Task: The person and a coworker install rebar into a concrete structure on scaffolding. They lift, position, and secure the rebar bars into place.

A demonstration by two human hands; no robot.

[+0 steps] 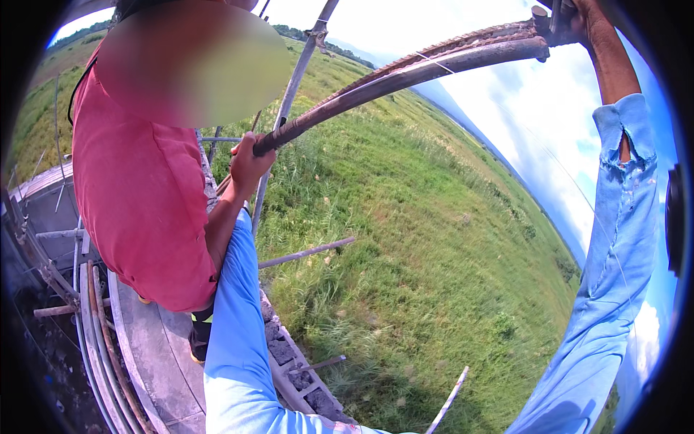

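Observation:
My right arm in a torn light-blue sleeve reaches up at the right. My right hand point(576, 20), partly cut off by the rim, closes around the upper end of a bundle of long brown poles point(448, 66) with a rusty ribbed bar point(441, 49) along it. The bundle slopes down left to a bare hand point(249, 165) gripping its lower end; that hand seems to continue from the forearm of a co-worker in a red shirt point(141, 195). My left sleeve point(242, 289) reaches up beside that forearm; my left hand is hidden there.
A slanting upright pole point(293, 94) stands beside the co-worker. Below are a curved concrete ledge point(155, 347), a hollow-block wall top point(289, 358), stacked long poles point(105, 347) and several sticks jutting outward point(307, 253). Tall grass point(426, 253) lies far below the wall.

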